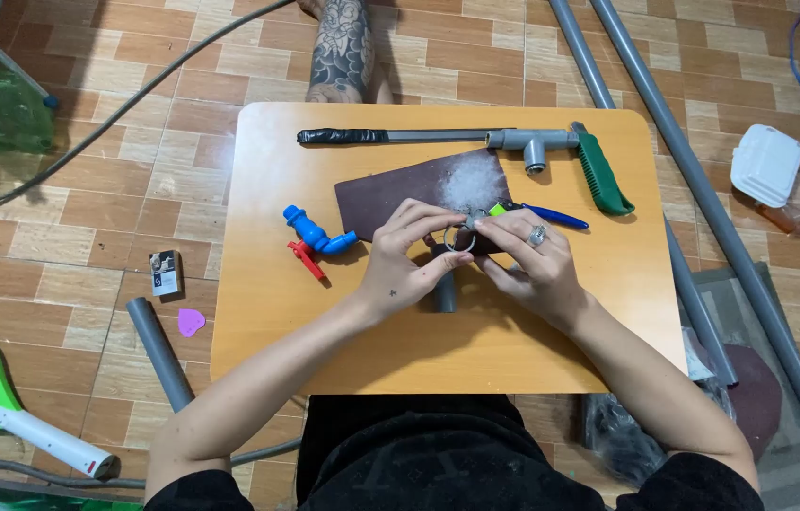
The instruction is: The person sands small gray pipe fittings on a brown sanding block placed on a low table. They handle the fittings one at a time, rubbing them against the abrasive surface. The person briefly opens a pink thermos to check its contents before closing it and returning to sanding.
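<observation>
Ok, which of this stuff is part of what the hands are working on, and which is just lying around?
In hand:
left hand
right hand
metal ring
short grey pipe
dark sheet

Lying about:
blue tap
grey tee pipe
green-handled tool
blue pen
pink pick
white box

light: bright, even — shadows: soft — focus: sharp — edges: slightly bowed

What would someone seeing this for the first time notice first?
Both hands, left hand and right hand, meet at the middle of the small orange table, working on a short grey pipe piece. To their left lies a bright blue tap with a red handle; along the far edge lies a grey pipe assembly.
</observation>
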